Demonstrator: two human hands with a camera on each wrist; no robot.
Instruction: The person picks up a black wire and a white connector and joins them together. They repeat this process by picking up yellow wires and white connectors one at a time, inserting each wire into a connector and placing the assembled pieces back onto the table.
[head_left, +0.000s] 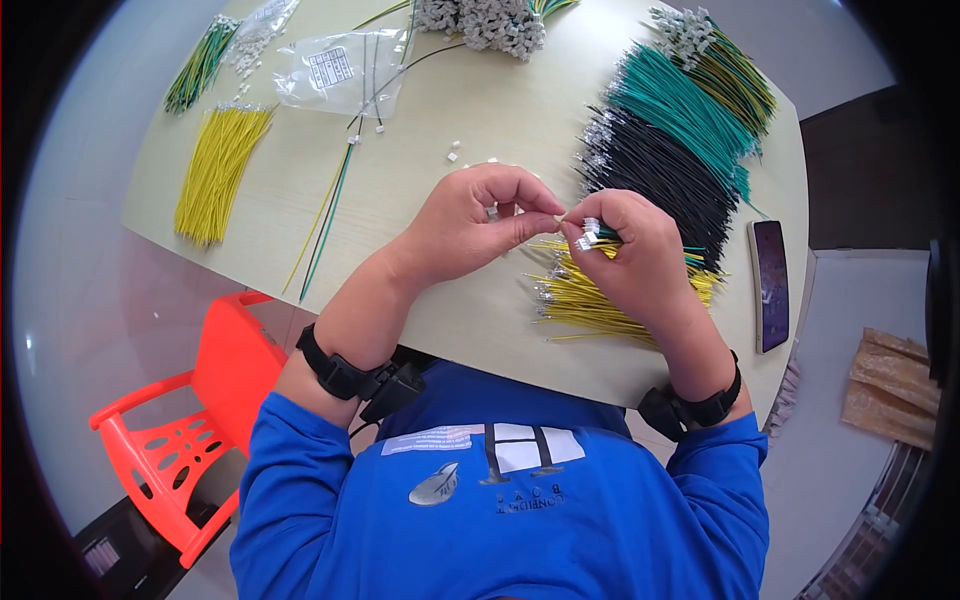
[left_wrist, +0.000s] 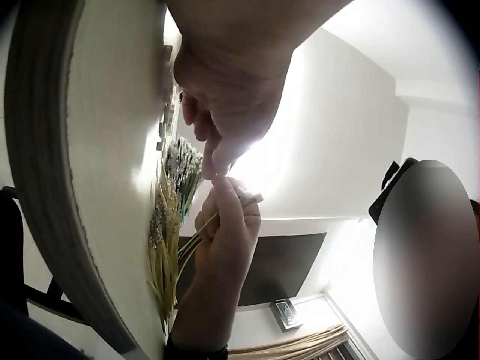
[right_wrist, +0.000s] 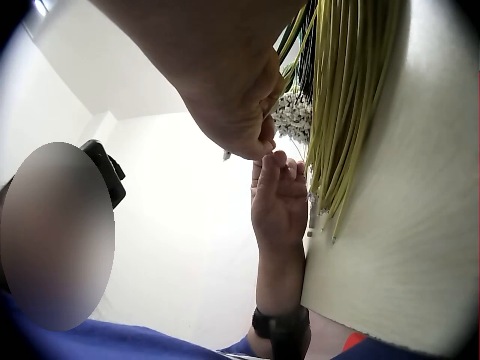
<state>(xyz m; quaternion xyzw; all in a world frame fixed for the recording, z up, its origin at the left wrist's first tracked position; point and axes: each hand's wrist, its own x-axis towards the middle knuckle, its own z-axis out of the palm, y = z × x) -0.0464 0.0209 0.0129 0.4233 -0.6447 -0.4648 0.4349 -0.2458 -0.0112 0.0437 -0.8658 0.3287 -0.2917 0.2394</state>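
Over the table, the fingertips of both hands meet in front of the person. My left hand has its thumb and index finger pinched together at the meeting point, and a small white connector shows among its bent fingers. My right hand grips wires that end in white connectors, which stick out between its fingers. In the left wrist view a thin wire trails below the right hand. I cannot tell what tiny piece lies between the touching fingertips.
Yellow wires, black wires and green wires lie in bundles at the right, by a phone. More yellow wires, a plastic bag and a connected wire set lie left. A red chair stands beside the table.
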